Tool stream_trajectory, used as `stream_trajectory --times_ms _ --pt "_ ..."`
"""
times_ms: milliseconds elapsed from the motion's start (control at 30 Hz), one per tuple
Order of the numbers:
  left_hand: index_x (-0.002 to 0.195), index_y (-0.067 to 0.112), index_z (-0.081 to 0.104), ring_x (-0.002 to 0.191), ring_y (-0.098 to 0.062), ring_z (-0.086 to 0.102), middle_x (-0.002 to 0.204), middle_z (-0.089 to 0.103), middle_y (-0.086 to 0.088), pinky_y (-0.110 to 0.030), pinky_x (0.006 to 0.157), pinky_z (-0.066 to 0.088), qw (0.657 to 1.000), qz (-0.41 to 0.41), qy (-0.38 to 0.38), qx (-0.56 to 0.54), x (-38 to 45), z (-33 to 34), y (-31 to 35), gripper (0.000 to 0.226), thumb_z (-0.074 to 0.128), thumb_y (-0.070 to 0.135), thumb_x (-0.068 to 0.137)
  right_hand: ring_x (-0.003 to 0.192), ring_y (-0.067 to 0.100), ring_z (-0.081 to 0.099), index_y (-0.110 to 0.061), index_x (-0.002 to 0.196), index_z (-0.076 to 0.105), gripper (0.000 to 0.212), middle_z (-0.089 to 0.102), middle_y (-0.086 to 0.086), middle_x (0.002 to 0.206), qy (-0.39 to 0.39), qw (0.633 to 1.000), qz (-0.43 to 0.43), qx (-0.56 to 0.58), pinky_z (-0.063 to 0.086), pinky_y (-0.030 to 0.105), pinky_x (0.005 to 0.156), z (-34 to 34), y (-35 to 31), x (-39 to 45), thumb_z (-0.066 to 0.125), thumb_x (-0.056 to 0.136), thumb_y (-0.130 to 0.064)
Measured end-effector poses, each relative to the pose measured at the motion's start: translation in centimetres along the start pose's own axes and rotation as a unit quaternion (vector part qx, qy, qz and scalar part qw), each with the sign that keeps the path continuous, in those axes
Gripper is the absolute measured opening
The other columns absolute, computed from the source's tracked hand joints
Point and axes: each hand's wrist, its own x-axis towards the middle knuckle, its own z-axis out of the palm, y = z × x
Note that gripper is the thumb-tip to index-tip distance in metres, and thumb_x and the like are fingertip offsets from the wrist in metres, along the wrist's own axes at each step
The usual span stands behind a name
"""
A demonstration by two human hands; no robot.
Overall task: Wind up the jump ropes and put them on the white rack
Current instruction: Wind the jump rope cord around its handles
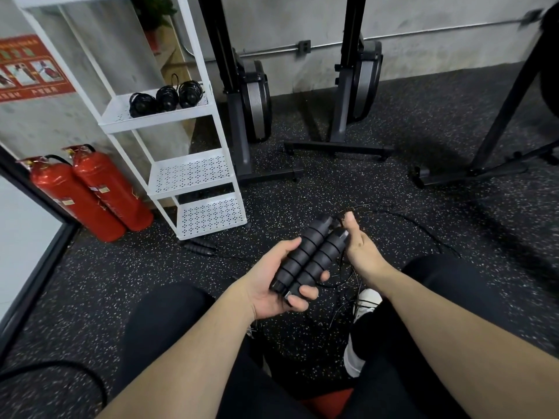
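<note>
**Black foam handles paired up before the winding starts**

Black ribbed foam handles (308, 255) of one jump rope lie side by side in the left hand (272, 285), whose fingers curl under and around the pair. Held together like this, they make a single core for the thin black cord (423, 228) to be wrapped round, which is probably why they are lined up end to end. The right hand (361, 246) rests against the upper end of the handles with thumb up; whether its fingers pinch the cord there cannot be told. Most of that cord trails loose over the speckled black rubber floor (332, 182) beyond the knees, so winding looks barely begun.

On the tall white perforated metal rack (193, 173) to the left, three coiled black ropes (166, 98) sit in a row on an upper shelf. A second unwound rope's handles (201, 247) lie on the floor just beside the rack's foot. Two red fire extinguishers (90, 192) lean against the wall
</note>
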Motion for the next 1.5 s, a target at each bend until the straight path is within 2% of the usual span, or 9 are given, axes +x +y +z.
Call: stream_trajectory --times_ms 167,267,633,733,933,1067,1233,1333,1500 --pt "0.130 0.008 0.058 0.063 -0.015 0.047 0.094 0.061 -0.008 -0.020 0.043 0.033 0.995 0.075 0.065 0.001 0.3 -0.3 0.4 0.049 0.052 0.039 0.093 0.088 0.008 0.056 -0.030 0.103 0.065 0.056 0.062 -0.014 0.090 0.045 0.998 0.002 -0.047 0.045 0.035 0.092 0.0 1.1 0.9 0.035 0.094 -0.076" --pt "0.140 0.022 0.053 0.065 -0.019 0.053 0.095 0.064 -0.012 -0.024 0.046 0.037 0.982 0.133 0.127 0.030 0.9 -0.6 0.3 0.042 0.056 0.031 0.100 0.065 0.012 0.046 -0.028 0.091 0.056 0.034 0.053 -0.012 0.068 0.049 0.997 -0.006 -0.059 0.039 0.034 0.069 -0.3 1.4 1.4 0.043 0.101 -0.058" --pt "0.132 0.018 0.057 0.073 -0.017 0.057 0.106 0.065 -0.009 -0.030 0.057 0.048 0.911 0.238 0.334 0.049 2.9 -1.8 0.1 0.031 0.063 0.023 0.101 0.065 0.018 0.051 -0.025 0.117 0.050 0.018 0.057 -0.001 0.073 -0.053 0.977 0.036 -0.203 0.046 0.034 0.066 -0.4 1.8 1.5 0.049 0.104 -0.037" --pt "0.127 0.019 0.058 0.076 -0.018 0.058 0.106 0.065 -0.008 -0.031 0.062 0.048 0.901 0.234 0.360 0.061 3.0 -2.3 0.1 0.026 0.062 0.022 0.101 0.062 0.015 0.052 -0.020 0.121 0.053 0.018 0.063 -0.002 0.077 -0.073 0.987 0.002 -0.145 0.046 0.031 0.062 0.0 1.4 1.0 0.052 0.103 -0.020" --pt "0.125 0.021 0.059 0.082 -0.017 0.059 0.105 0.065 -0.006 -0.033 0.070 0.052 0.908 0.237 0.344 0.005 3.0 -2.6 -0.2 0.022 0.061 0.024 0.103 0.059 0.005 0.053 -0.034 0.122 0.063 0.022 0.055 -0.010 0.059 -0.087 0.995 -0.041 -0.032 0.051 0.021 0.065 0.7 0.4 0.0 0.052 0.106 -0.026" --pt "0.129 0.027 0.060 0.100 -0.023 0.058 0.116 0.063 -0.006 -0.052 0.082 0.060 0.922 0.209 0.323 -0.031 3.1 -2.9 -0.5 0.032 0.067 0.033 0.098 0.068 0.002 0.050 -0.030 0.128 0.047 0.024 0.055 -0.010 0.083 -0.121 0.989 -0.027 -0.079 0.040 0.017 0.063 1.6 1.2 0.0 0.050 0.105 -0.022" --pt "0.127 0.024 0.060 0.084 -0.028 0.065 0.110 0.070 -0.017 -0.037 0.066 0.056 0.927 0.187 0.318 -0.061 3.2 -3.1 -0.8 0.035 0.066 0.042 0.097 0.061 0.009 0.054 -0.038 0.112 0.060 0.027 0.066 -0.005 0.078 -0.178 0.976 -0.061 -0.112 0.047 0.021 0.059 2.7 1.4 -0.8 0.051 0.105 -0.014" --pt "0.128 0.025 0.059 0.079 -0.025 0.062 0.102 0.067 -0.012 -0.035 0.067 0.053 0.930 0.185 0.316 -0.031 3.3 -3.2 -0.9 0.042 0.070 0.045 0.093 0.054 0.001 0.051 -0.040 0.126 0.062 0.031 0.061 -0.009 0.071 -0.198 0.965 -0.070 -0.154 0.045 0.016 0.060 3.0 1.7 -1.1 0.050 0.106 -0.019" --pt "0.117 0.011 0.058 0.082 -0.024 0.060 0.093 0.061 -0.008 -0.043 0.074 0.055 0.922 0.198 0.332 -0.006 3.5 -3.9 -1.3 0.027 0.072 0.015 0.094 0.054 -0.007 0.049 -0.032 0.143 0.053 0.038 0.059 -0.012 0.075 -0.223 0.947 -0.081 -0.217 0.038 0.007 0.061 3.1 1.5 -1.4 0.048 0.107 -0.020"
